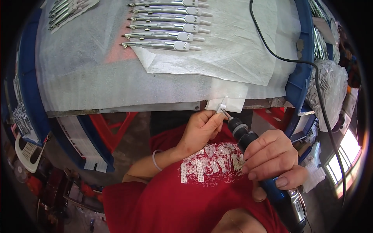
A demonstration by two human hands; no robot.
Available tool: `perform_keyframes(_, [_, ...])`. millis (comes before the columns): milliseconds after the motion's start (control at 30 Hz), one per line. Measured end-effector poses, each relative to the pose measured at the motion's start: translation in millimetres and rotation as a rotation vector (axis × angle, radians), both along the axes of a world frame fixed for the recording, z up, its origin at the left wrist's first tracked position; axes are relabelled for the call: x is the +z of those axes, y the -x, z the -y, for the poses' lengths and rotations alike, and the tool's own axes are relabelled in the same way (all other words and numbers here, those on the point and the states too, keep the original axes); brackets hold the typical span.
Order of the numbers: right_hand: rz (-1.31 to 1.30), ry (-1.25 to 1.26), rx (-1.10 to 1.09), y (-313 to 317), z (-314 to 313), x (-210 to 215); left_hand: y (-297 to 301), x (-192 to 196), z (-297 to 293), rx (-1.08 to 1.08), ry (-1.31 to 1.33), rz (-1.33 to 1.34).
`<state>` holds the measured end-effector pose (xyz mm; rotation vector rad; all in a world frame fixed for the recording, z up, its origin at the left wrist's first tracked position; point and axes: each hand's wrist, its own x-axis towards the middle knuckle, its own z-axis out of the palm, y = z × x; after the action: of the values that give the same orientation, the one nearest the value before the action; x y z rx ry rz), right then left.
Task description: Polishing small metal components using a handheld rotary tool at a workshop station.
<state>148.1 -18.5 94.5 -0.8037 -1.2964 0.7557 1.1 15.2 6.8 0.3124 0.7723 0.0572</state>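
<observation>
My left hand point(203, 130) pinches a drawing compass point(221, 107) at the table's near edge. Only its silver head and pale handle tip show; the legs are hidden in my fingers. My right hand point(272, 159) is wrapped round a dark blue and black electric screwdriver point(276, 194), tilted up and to the left. The screwdriver's bit point(225, 113) meets or nearly meets the compass head; I cannot tell whether they touch. A folded white cloth pad point(233, 104) lies under the compass head. Farther off, several silver compasses point(163, 45) lie side by side in a row.
White sheeting point(77, 85) covers the table, with more compasses point(64, 13) at far left. A black cable point(289, 60) runs down the right side. Blue crates point(305, 77) flank the table. A clear bag point(328, 91) of metal parts sits right. Red stool parts point(112, 130) show below.
</observation>
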Motion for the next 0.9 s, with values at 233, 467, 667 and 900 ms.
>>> perform_keyframes(233, [-0.003,-0.002,0.009,1.7,-3.9,-2.1,0.7,-1.2,0.6,-0.011,-0.011,-0.006])
perform_keyframes(467, [0.046,-0.004,-0.030,8.8,-5.5,-1.7,1.5,-3.9,2.5,-0.002,-0.028,0.021])
perform_keyframes(667, [0.030,-0.008,-0.072,16.6,-13.5,-4.0,1.2,-7.7,7.4,0.019,-0.103,0.028])
perform_keyframes(900, [-0.002,0.010,-0.037,15.7,-18.7,-7.1,1.7,-9.9,12.5,-0.006,-0.233,-0.030])
